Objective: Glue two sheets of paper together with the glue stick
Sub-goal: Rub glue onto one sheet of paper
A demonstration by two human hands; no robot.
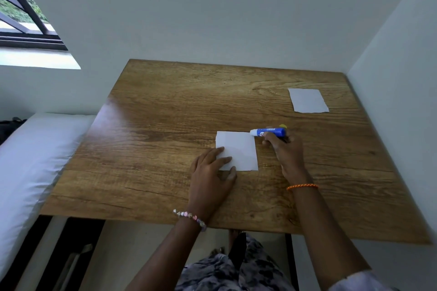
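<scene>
A small white sheet of paper (241, 149) lies near the middle of the wooden table (165, 125). My left hand (211, 172) rests flat on its near left corner, fingers straight. My right hand (287, 151) grips a blue glue stick (268, 132) lying almost level, its white tip at the sheet's far right corner. A second white sheet (307, 100) lies apart at the far right of the table.
White walls close off the table at the back and right. A white cushion (30, 160) lies along the table's left side. A window (21, 14) is at the upper left. The table's near edge runs just above my lap.
</scene>
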